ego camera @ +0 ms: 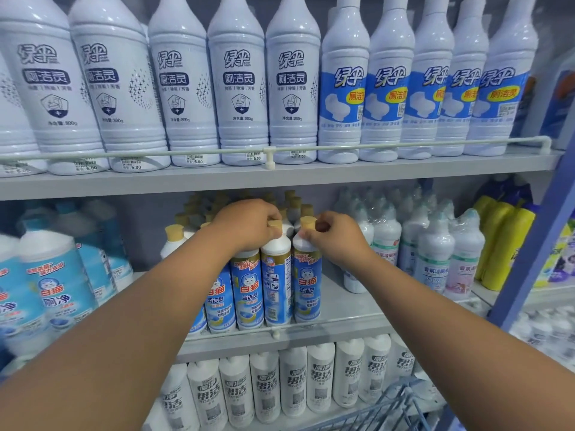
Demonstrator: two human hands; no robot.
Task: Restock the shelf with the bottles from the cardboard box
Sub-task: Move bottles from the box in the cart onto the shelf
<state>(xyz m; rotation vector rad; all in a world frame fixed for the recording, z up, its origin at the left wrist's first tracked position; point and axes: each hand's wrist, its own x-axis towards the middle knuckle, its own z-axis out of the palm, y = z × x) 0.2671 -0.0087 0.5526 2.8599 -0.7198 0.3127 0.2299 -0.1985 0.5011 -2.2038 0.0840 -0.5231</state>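
Note:
On the middle shelf [351, 315] stands a group of white bottles with blue labels and tan caps. My left hand [247, 223] is closed over the cap of a bottle [277, 284] whose back label faces me. My right hand [334, 236] pinches the neck just under the tan cap of the neighbouring bottle [306, 284] at the group's right end. Both bottles stand upright at the shelf's front edge. More tan-capped bottles [245, 287] stand to the left and behind. The cardboard box is out of view.
The top shelf holds tall white bottles [239, 88] behind a guard rail [269, 150]. Light-blue bottles [59, 290] stand at the left, shrink-wrapped white ones [435, 250] and yellow ones [501, 244] at the right. White bottles [295, 381] fill the lower shelf. A blue basket [392, 412] is below.

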